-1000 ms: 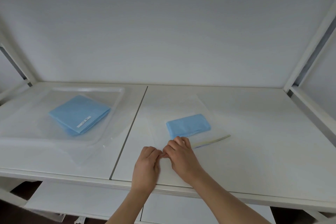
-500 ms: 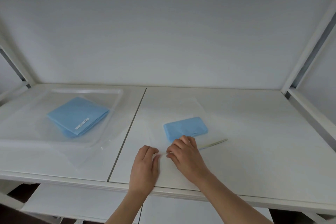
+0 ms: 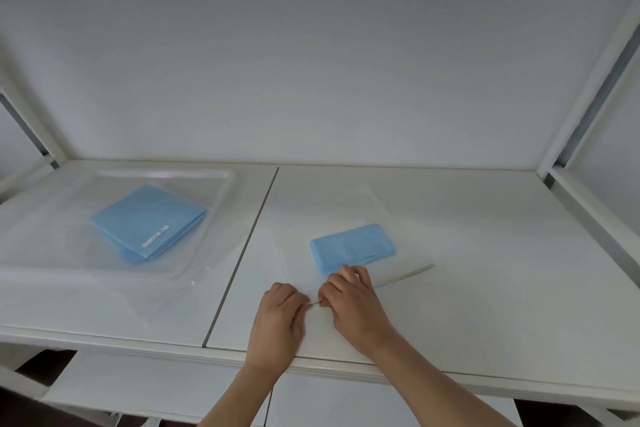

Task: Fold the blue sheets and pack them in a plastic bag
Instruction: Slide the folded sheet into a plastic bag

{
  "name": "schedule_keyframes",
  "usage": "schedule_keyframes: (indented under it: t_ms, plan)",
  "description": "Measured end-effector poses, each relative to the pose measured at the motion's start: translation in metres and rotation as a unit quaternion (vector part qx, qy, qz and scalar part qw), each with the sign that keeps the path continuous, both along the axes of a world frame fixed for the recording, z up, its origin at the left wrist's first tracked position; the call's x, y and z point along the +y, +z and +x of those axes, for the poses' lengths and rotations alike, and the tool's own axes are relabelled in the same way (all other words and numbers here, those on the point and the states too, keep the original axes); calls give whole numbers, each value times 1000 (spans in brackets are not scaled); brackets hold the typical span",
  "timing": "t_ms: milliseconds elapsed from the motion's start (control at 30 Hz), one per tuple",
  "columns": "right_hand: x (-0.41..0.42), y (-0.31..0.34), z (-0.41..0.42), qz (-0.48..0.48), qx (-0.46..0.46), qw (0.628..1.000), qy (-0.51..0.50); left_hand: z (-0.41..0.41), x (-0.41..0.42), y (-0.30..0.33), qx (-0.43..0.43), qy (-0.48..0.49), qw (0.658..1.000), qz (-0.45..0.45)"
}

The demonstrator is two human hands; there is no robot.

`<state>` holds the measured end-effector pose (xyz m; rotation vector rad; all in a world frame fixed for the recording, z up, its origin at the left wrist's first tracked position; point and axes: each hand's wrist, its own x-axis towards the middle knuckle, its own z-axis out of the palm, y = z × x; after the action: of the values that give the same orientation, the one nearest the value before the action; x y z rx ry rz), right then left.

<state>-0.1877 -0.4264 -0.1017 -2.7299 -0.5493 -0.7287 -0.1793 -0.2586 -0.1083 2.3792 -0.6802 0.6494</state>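
At the near edge of the plastic bag point(image 3: 346, 211), the left hand point(image 3: 280, 319) and the right hand point(image 3: 353, 305) each pinch its closing strip, fingers curled. Just beyond the right hand's pinch, the folded blue sheet point(image 3: 353, 246) lies inside. Far left of the pinch, a stack of blue sheets point(image 3: 145, 218) waits.

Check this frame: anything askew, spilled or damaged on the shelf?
Nothing stands out. Both hands, left hand and right hand, pinch the plastic bag at its near edge, with the folded blue sheet inside it. The sheet stack lies neatly on the left.
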Motion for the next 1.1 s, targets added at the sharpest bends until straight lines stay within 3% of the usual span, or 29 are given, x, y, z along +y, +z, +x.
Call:
schedule_keyframes:
  t_ms: [300,567,1100]
  plan:
    - [-4,6,-3,25,18,999,-7,-1,0,3,15,28,999,-19]
    - [-24,2,-9,27,13,997,-66,-4,-10,7,-34,5,996,83]
    - [-21,1,-9,13,20,999,-41,-2,-30,4,16,11,998,57]
